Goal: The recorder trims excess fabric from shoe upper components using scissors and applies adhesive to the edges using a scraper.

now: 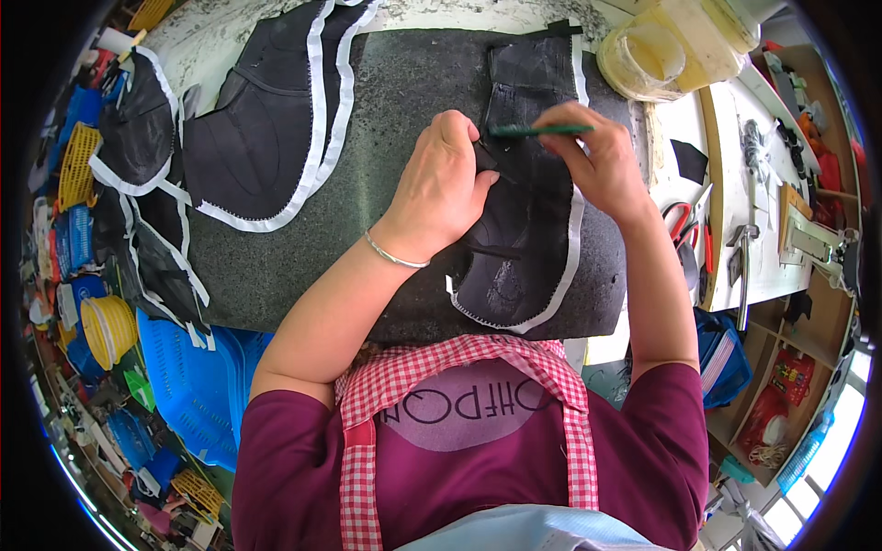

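A black shoe-upper-like piece with a white zigzag-edged border lies on the dark speckled work board. My left hand is closed on the left edge of this piece, with a dark flap between thumb and fingers. In my right hand is a slim green-handled tool, perhaps a brush, held nearly level over the piece's upper part. Its working end lies close to my left fingers and is hard to make out. Wet-looking shiny patches show on the black surface.
Another black white-edged piece lies at the board's left, with more hanging past its edge. A yellowish plastic jar stands far right. Red-handled scissors lie right of the board. Blue baskets stand at lower left.
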`<state>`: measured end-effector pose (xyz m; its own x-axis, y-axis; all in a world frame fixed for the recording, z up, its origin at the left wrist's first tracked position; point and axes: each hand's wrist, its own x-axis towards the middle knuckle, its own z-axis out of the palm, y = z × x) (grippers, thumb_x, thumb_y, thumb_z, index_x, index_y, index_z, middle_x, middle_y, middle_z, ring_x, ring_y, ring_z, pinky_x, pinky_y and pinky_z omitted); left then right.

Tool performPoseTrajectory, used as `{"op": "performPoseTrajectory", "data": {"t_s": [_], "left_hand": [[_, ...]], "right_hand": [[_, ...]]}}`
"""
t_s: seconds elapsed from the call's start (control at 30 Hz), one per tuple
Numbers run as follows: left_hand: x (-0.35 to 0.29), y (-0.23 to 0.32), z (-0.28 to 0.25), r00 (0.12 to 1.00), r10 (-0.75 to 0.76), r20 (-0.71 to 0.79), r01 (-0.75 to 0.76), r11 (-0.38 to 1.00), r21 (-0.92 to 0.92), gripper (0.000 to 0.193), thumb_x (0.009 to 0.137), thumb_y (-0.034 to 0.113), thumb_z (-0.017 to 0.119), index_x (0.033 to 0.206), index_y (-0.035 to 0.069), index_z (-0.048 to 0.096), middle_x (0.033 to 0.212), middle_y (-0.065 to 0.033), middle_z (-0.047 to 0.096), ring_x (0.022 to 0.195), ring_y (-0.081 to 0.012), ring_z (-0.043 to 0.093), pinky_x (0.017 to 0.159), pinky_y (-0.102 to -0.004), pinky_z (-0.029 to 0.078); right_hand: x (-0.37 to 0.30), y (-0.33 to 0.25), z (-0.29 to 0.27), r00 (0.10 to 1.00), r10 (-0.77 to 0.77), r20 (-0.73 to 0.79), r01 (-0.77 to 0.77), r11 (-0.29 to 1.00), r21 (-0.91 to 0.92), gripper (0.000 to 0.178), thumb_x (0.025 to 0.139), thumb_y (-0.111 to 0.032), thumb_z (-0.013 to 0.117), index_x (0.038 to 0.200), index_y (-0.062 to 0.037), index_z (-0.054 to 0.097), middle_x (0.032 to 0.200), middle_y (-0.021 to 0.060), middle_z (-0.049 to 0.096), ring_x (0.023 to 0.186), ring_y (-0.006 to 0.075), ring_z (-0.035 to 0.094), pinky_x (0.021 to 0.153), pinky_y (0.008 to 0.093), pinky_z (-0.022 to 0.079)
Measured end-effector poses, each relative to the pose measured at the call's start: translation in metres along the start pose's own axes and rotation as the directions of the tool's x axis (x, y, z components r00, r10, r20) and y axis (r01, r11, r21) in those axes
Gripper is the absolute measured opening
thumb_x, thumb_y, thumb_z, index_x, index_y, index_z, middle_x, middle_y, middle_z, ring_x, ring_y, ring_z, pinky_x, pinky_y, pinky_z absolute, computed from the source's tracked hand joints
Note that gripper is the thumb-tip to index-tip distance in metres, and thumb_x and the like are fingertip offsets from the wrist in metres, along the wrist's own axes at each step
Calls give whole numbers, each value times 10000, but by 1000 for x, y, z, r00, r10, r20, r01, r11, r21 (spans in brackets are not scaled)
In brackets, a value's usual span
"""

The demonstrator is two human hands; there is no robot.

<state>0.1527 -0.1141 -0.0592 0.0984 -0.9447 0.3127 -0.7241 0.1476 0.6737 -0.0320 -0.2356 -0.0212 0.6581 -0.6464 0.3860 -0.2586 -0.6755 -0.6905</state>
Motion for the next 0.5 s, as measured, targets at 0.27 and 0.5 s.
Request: {"op": "performPoseTrajectory", "data": {"t_s": [0.27, 0.5], "left_hand": [[-6, 0, -37, 998, -65, -19, 61, 986, -153, 517, 812, 28, 716, 1282, 38, 501, 1188, -123, 594, 1084, -253, 596, 859, -353, 524], [-84, -15, -92, 717, -481, 505, 697, 460, -551, 290, 1006, 225, 564, 1222, 32, 570, 1118, -104, 662, 959, -142, 640, 779, -258, 497]], "right_hand": [[19, 71, -91, 778, 265, -570, -337, 941, -24, 237, 895, -214, 716, 895, 23, 711, 737, 95, 715, 684, 170, 688, 646, 301, 524], [28, 116, -100, 869, 150, -472, -399, 777, -487, 311, 871, -286, 730, 832, 20, 694, 690, 139, 686, 623, 266, 670, 628, 362, 520]]}}
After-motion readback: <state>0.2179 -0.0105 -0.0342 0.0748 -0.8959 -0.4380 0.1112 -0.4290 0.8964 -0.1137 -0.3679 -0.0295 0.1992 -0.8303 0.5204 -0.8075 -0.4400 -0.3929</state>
